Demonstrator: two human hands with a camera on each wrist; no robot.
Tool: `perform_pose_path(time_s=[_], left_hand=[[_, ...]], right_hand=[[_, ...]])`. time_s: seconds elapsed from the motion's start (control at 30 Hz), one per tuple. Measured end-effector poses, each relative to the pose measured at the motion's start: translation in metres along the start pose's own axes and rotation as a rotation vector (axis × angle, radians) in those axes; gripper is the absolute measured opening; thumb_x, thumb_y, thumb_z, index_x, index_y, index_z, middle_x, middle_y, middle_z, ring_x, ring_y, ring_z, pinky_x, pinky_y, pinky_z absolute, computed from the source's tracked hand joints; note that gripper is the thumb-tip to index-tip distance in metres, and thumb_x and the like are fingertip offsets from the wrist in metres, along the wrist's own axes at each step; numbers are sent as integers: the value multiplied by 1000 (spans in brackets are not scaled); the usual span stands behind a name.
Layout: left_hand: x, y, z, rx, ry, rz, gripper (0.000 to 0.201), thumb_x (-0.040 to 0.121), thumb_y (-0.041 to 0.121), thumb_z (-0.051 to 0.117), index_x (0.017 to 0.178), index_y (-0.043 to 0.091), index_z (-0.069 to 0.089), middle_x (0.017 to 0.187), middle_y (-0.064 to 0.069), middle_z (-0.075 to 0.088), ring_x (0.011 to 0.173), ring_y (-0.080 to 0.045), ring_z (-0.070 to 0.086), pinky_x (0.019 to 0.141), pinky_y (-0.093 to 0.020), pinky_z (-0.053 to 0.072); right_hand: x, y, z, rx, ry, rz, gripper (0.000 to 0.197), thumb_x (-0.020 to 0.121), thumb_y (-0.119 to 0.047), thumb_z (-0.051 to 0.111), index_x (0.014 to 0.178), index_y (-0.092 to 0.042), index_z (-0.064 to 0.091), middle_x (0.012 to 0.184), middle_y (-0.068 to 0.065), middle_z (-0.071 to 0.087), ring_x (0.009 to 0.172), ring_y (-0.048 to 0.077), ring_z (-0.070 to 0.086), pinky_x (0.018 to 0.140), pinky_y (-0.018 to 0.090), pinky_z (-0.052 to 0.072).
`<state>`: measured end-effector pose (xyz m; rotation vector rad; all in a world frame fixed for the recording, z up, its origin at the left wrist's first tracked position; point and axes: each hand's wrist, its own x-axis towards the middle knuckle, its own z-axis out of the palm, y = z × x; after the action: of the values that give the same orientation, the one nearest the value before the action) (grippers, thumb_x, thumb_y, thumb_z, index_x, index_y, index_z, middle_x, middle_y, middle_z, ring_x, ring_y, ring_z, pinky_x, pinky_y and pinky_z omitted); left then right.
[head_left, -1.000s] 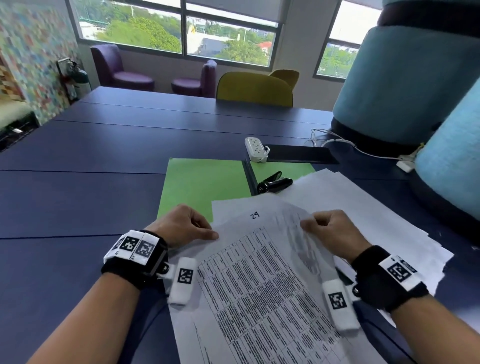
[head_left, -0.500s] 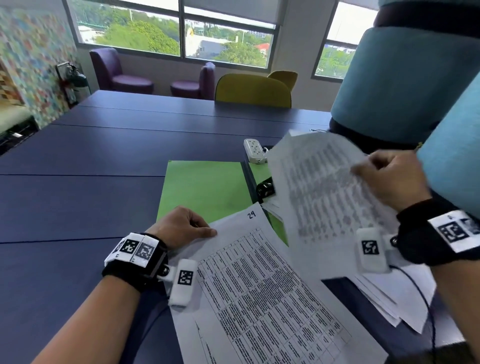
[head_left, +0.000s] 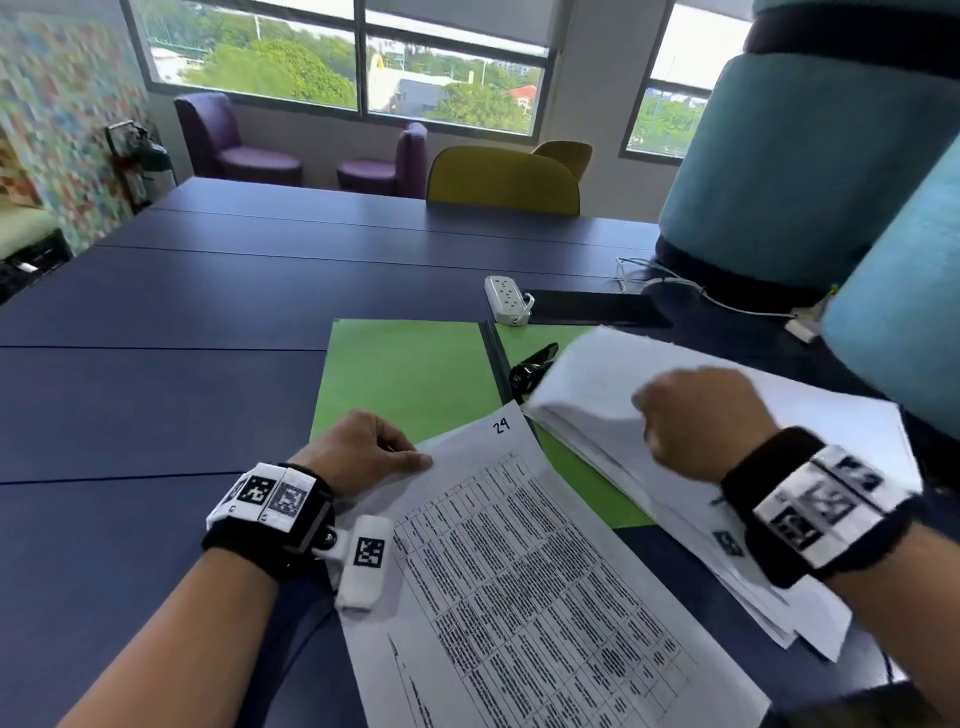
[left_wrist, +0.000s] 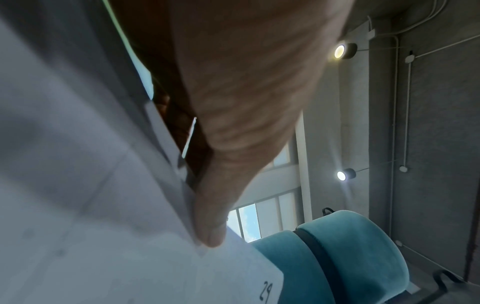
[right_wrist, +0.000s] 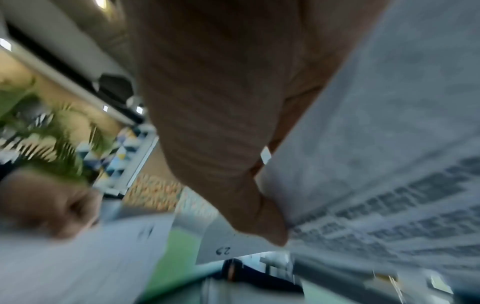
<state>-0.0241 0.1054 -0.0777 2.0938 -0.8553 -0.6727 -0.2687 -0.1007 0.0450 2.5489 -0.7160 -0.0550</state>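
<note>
Head view: another page (head_left: 587, 374) lands on the turned pile (head_left: 649, 488).
The right hand (head_left: 696, 423), fingers pinching the page lifted a moment ago, lays it at centre right; the left hand (head_left: 363, 447) pinches sheet 29 (head_left: 519, 545), lower centre, next up.

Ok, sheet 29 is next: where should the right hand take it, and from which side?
Take the sheet marked 29 at its far right corner, beside the number, from the right. That edge seems to curl up off the green folder, so fingers can slip under, while the left hand pinches the far left corner. The right hand holds a face-down sheet.
</note>
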Motion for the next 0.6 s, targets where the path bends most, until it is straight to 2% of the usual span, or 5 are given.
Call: perform_pose_path(time_s=[0.07,0.17,0.3,0.4,0.6], left_hand=[[1,-1,0,-1,-5,1,18,76,46,84,68,31,79,68,3,75,60,-11,60,64,-29,48],[2,-1,-2,8,-24,-7,19,76,48,83,69,31,79,71,0,76,61,-13,60,64,-31,47],[2,1,-2,8,-18,-8,19,77,46,83,70,28,80,71,1,76,60,-11,60,63,-29,47],[1,2,-1,15,-13,-6,19,78,45,83,68,29,79,66,6,74,58,-9,58,61,-28,46],[2,0,-2,23,-16,12,27,81,50,79,65,28,77,62,-1,70,55,-12,53,58,-29,41]], right_hand=[[1,-13,26,-61,-192,-53,18,88,-17,49,99,-20,63,104,1,67,97,24,66,70,27,41],[5,-19,48,-114,-292,-64,23,92,-14,47,110,-19,61,113,1,65,104,23,64,74,29,44],[17,-10,55,-124,-313,-9,24,94,-14,47,115,-18,59,117,2,63,107,23,63,82,32,50],[24,-6,55,-86,-315,36,24,94,-14,47,116,-18,58,117,3,62,106,25,63,81,34,50],[20,-12,58,64,-351,61,22,92,-27,48,111,-20,58,113,2,64,100,24,63,80,33,50]])
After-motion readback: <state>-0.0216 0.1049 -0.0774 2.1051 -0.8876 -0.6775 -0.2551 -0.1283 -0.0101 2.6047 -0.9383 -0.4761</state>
